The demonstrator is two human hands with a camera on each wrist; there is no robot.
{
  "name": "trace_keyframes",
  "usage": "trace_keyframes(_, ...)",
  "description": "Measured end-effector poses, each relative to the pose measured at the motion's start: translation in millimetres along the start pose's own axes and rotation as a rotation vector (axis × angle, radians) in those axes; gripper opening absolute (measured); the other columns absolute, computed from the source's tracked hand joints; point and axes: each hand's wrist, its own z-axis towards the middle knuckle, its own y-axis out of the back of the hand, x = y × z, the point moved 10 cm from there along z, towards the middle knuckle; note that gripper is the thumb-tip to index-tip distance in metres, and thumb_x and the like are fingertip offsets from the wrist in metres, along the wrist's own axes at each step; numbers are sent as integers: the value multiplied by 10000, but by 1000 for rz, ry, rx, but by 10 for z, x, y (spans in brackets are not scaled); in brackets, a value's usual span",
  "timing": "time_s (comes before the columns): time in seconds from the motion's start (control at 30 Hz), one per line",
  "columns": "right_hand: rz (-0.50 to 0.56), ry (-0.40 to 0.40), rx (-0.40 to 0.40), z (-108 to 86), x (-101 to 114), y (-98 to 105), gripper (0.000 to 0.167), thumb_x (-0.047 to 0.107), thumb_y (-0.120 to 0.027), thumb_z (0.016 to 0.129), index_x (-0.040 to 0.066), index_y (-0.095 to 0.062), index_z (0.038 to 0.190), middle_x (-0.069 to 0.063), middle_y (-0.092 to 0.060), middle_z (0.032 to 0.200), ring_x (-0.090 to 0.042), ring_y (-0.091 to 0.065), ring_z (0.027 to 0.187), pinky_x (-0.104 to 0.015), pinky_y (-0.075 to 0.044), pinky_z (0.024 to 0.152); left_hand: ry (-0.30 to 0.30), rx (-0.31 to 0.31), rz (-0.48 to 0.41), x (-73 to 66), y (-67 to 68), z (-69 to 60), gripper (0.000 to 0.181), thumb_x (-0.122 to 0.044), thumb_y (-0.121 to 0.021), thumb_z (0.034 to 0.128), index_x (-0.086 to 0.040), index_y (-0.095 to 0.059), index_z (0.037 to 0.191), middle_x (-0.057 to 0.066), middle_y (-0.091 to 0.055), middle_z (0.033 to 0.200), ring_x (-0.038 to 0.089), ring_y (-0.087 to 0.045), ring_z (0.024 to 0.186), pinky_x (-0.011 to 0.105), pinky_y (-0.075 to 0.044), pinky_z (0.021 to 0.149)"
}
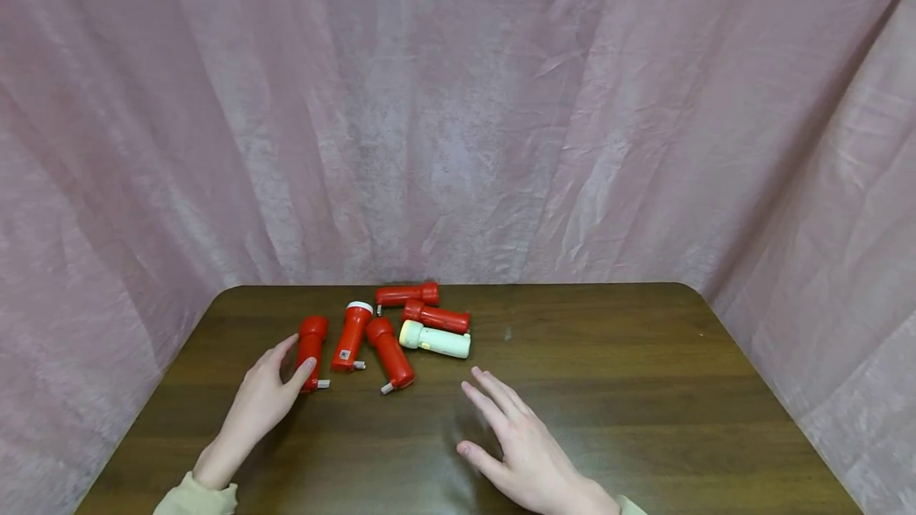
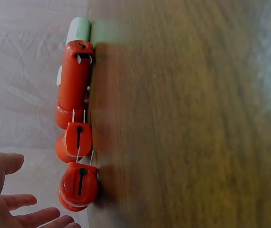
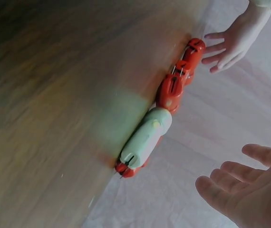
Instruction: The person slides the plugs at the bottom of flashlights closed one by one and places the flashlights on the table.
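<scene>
1. Six torches (image 1: 389,348) lie left of centre in the frame.
2. Left hand (image 1: 263,394), loose and empty, seems reaching for leftmost torch (image 1: 311,338); gripping needs curled fingers.
3. Right hand (image 1: 522,445), also empty, hovers lower centre.

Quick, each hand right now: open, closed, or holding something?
Left hand: open, holding nothing, near the leftmost red flashlight.
Right hand: open, holding nothing, above the table.
</scene>
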Motion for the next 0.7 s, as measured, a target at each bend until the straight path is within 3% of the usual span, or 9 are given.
trace_keyframes(0.23,-3,20,0,45,74,-65,672,513,-667,1002,179,-500,1560,-31,-472,1655,-246,-494,1512,-457,-534,1122,31,25,15,15,-54,108,656,-332,-613,1052,52,-424,1550,385,-513,1500,565,-523,1359,704,-446,1112)
trace_keyframes(0.5,47,52,7,191,257,-188,640,499,-626,1032,178,-486,1568,-24,-471,1653,-256,-497,1507,-448,-522,1136,79,62,3,171,-126,217,719,-316,-619,1045,103,-347,1562,395,-501,1500,554,-536,1326,690,-459,1113)
trace_keyframes(0.7,65,51,20,259,334,-224,634,505,-624,1031,167,-504,1554,-27,-478,1648,-250,-497,1509,-451,-515,1150,61,58,6,145,-156,262,699,-287,-642,1026,108,-382,1540,409,-478,1513,581,-499,1360,701,-428,1137)
